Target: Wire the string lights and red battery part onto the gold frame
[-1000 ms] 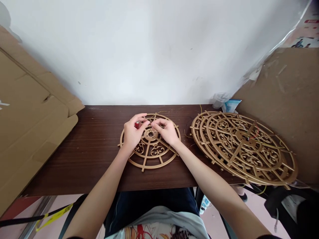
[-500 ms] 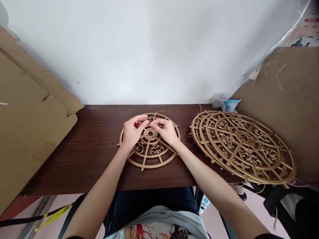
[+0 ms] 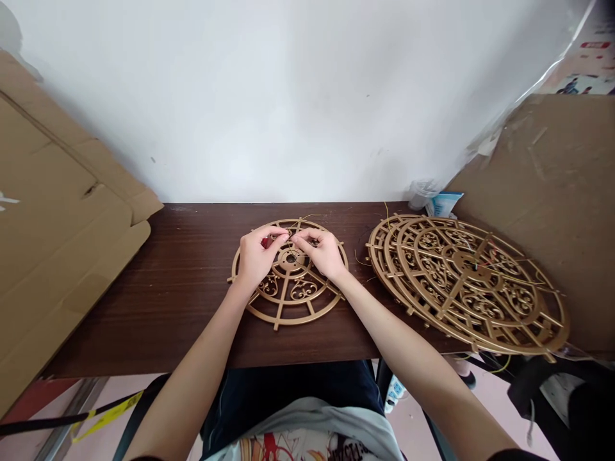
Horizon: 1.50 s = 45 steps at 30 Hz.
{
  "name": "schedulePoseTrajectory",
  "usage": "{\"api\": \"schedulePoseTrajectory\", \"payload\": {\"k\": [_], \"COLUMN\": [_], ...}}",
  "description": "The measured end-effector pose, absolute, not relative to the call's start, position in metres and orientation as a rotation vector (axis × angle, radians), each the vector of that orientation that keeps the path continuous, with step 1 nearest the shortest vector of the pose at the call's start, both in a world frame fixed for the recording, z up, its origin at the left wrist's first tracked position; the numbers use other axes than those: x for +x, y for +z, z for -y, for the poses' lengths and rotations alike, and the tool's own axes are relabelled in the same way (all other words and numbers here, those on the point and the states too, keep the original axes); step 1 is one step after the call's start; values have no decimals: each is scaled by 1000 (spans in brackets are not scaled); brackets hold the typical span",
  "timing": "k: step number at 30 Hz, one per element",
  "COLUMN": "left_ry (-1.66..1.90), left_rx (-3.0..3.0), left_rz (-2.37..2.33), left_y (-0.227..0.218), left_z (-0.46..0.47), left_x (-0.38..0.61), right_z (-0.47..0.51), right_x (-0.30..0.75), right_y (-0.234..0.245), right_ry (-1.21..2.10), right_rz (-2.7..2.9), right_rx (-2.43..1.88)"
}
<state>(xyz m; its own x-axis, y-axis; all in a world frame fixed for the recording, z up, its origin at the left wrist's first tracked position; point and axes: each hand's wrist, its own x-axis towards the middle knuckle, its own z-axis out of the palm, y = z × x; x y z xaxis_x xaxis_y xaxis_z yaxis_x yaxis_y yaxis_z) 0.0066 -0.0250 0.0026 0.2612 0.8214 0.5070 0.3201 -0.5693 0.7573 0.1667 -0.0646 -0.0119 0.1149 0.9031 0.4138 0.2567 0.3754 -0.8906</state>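
Note:
A round gold openwork disc [image 3: 288, 301] lies flat on the dark wooden table [image 3: 182, 294], straight ahead of me. Both hands rest on its far half, fingertips almost meeting above the hub. My left hand [image 3: 257, 256] is curled in a pinch around a small red piece [image 3: 264, 242]. My right hand [image 3: 323, 252] is also pinched, on a thin yellowish wire [image 3: 307, 217] that runs past the disc's far rim.
A stack of larger gold openwork discs [image 3: 471, 282] with loose wires lies at the right, overhanging the table edge. Flattened cardboard [image 3: 57, 211] leans at the left, more cardboard [image 3: 552, 192] at the right. A small blue-and-white packet [image 3: 444, 203] sits by the white wall.
My fingers have shifted slightly over the hub, the left fingers closing further over the red piece. The disc and stack have not moved.

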Motion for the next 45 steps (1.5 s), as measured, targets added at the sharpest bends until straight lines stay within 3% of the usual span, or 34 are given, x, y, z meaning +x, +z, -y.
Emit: {"api": "schedulePoseTrajectory", "payload": {"k": [35, 45], "left_ry": [1222, 1267], "left_rx": [2189, 2174], "left_rz": [-1043, -1037], "left_y": [3, 2], "left_z": [25, 22], "left_x": [5, 4], "right_z": [65, 65], "right_x": [165, 169], "right_y": [-11, -11], "right_ry": [615, 443], "right_rz": [1398, 1476], "right_rx": [-1160, -1249]}}
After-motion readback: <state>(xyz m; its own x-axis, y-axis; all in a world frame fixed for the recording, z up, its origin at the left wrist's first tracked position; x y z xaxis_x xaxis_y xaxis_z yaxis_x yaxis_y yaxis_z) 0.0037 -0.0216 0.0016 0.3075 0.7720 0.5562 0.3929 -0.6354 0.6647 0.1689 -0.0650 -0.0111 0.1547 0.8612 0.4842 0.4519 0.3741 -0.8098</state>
